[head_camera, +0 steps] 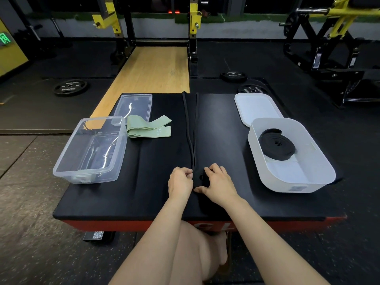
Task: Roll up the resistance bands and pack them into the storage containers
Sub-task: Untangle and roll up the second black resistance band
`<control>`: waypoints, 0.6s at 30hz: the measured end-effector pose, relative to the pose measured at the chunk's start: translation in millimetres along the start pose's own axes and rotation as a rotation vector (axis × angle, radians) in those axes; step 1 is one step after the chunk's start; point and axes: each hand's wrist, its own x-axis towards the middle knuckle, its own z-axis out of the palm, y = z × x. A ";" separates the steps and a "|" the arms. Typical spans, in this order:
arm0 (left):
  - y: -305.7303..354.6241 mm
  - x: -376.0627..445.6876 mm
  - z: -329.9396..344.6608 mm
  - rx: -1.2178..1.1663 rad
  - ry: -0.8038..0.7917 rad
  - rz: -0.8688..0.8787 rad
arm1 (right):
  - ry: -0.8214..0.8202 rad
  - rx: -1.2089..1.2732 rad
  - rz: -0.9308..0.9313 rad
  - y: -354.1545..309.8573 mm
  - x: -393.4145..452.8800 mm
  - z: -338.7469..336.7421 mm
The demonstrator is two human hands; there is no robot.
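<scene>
Black resistance band [190,128], laid lengthwise mid-bench [218,124] left of the white container [292,183], near end started into a coil, pinched by left hand [181,182] and right hand [220,183]; risk: slack grip lets coil spring open.

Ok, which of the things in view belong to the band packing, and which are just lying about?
Part of the job:
- long black band, gripped at its near end by the left hand and right hand
- green band
- rolled black band in the white box
- clear box
- white lid, clear lid

Lying about:
- weight plates on the floor
- yellow rack
</scene>
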 end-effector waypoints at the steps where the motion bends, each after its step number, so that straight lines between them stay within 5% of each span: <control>1: 0.0 0.9 0.0 0.001 0.005 -0.007 | -0.015 0.001 -0.009 0.9 1.2 -1.2; 18: 1.7 0.9 -0.1 0.043 -0.023 0.040 | -0.212 -0.007 -0.151 12.8 22.9 -18.6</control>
